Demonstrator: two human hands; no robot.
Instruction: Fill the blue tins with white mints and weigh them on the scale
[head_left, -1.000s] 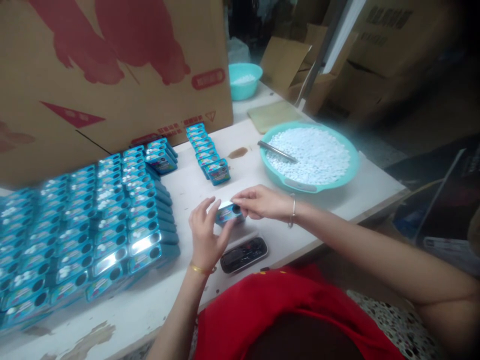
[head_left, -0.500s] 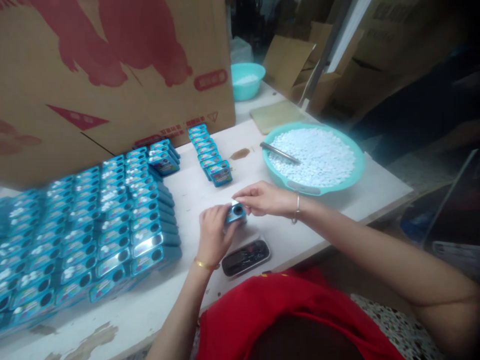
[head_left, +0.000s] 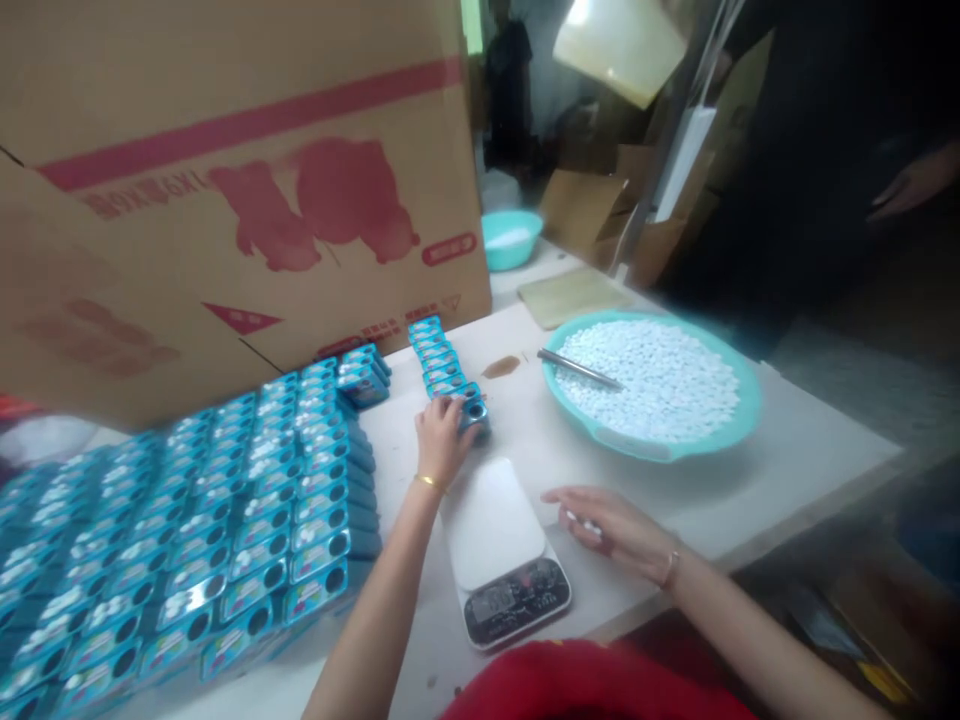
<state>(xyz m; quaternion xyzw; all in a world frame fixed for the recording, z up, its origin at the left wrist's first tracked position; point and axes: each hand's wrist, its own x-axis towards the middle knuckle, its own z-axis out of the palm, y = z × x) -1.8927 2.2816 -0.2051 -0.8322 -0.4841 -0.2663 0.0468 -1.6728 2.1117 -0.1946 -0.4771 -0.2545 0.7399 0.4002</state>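
Note:
My left hand (head_left: 442,438) is closed around a small blue box (head_left: 475,410) with a dark round spot on its top, at the near end of a short row of blue boxes (head_left: 436,350). Lower right, my right hand (head_left: 611,530) is held above the table with its index finger stretched out. A few small white tablets (head_left: 589,526) show in its curled fingers. Between the hands lies a digital scale (head_left: 495,525) with a white platform and a black display panel. A turquoise basin (head_left: 671,450) full of white tablets stands farther right, a metal tool (head_left: 579,369) resting in it.
Many blue boxes (head_left: 247,510) stand in packed rows at left, several with white tablets on top. A large cardboard carton (head_left: 360,110) walls off the back. A second basin (head_left: 511,243) and a flat yellowish board (head_left: 574,295) sit farther back. Another person's hand (head_left: 919,183) shows at right.
My left hand moved the blue box from above the scale to the short row. My right hand left the box, moving right and nearer me, with tablets in it. The scale's platform is uncovered; the view tilted up.

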